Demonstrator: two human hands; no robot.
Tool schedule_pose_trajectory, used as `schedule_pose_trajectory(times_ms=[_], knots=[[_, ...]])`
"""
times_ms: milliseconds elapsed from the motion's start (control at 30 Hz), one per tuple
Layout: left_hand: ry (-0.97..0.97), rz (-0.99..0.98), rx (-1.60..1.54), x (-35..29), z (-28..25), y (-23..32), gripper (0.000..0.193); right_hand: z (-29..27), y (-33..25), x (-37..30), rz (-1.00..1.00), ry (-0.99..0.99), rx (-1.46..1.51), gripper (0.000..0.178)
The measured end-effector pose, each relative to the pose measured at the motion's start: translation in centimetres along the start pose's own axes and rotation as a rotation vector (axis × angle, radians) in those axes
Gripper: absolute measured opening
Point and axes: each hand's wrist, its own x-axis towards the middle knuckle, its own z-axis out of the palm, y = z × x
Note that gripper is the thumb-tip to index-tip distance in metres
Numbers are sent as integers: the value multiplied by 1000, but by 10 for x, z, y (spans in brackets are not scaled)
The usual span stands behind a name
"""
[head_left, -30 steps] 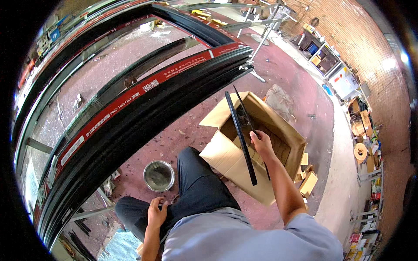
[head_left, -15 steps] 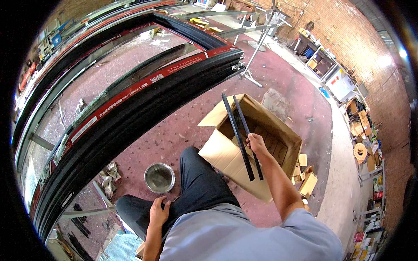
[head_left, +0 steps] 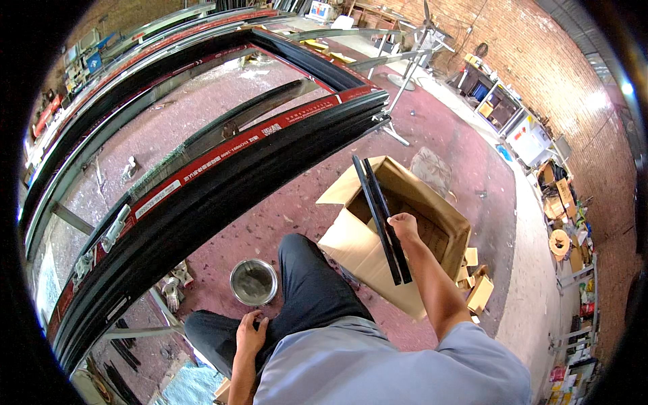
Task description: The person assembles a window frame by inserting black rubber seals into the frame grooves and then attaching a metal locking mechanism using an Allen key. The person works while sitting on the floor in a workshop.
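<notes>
Over the open cardboard box lie two long, straight black strips, close together and nearly parallel, slanting across its near left rim. My right hand pinches the right-hand strip at about mid-length. Whether my fingers also touch the left-hand strip cannot be made out. Resting on my thigh, my left hand is empty, its fingers loosely bent and apart. A round metal bowl stands on the floor in front of my knees.
A large black frame with red tape stretches across the left on metal supports. Small yellow-brown blocks lie right of the box. White gloves are beside the bowl. Shelves and clutter line the brick wall.
The two strips have come closer together, the right-hand one shifting toward the left-hand one. My left hand stays on my thigh. The whole view has shifted slightly.
</notes>
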Motion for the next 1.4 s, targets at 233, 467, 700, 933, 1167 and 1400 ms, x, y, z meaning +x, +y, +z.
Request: schedule_pose_trajectory(times_ms=[233,467,700,933,1167,1400], knots=[[11,15,9,2,9,-17,35,-11,-62,-38,91,119,47,12],[-60,20,25,8,9,-10,38,-62,-63,-12,-251,-175,888,25],[-56,23,50,5,11,-16,41,-10,-225,-202,-451,-383,1157,16],[-39,-27,15,0,9,-11,40,82,-267,-284,-411,-881,1107,9],[45,-7,-10,-12,8,-33,39,124,-293,-307,-309,-812,1149,19],[-26,-5,-15,-1,14,-27,37,133,-270,-289,-321,-845,994,33]])
